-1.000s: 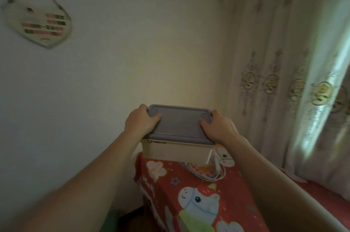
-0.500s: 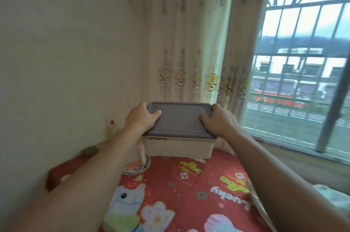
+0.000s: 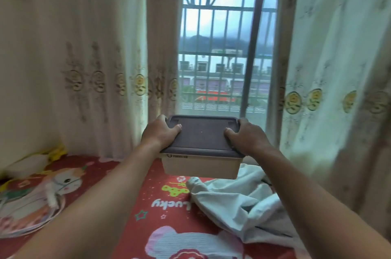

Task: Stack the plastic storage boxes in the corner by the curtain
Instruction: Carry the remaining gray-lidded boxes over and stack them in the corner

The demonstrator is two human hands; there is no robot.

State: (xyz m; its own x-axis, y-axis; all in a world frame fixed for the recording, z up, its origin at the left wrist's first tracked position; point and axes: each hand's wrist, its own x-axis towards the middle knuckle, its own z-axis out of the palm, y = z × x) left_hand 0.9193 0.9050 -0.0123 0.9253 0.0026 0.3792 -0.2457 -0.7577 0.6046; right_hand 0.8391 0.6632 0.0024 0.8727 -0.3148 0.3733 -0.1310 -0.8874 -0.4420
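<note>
A beige plastic storage box (image 3: 201,165) with a dark grey lid is held in the air above the red bed cover, in front of the window. My left hand (image 3: 159,133) grips its left end, thumb on the lid. My right hand (image 3: 245,135) grips its right end the same way. The fingers of both hands are hidden behind the box's ends. A cream patterned curtain (image 3: 95,68) hangs at the left and another curtain panel (image 3: 330,81) at the right. No other storage box shows.
The red cartoon-print bed cover (image 3: 148,206) fills the lower view. A crumpled pale sheet (image 3: 239,197) lies under and right of the box. A coiled cable and small items (image 3: 31,210) lie at the left. A barred window (image 3: 215,58) is straight ahead.
The view has swung right, from the plain wall past the curtain corner to the window. Both hands keep the same grip on the box, which stays in front of me.
</note>
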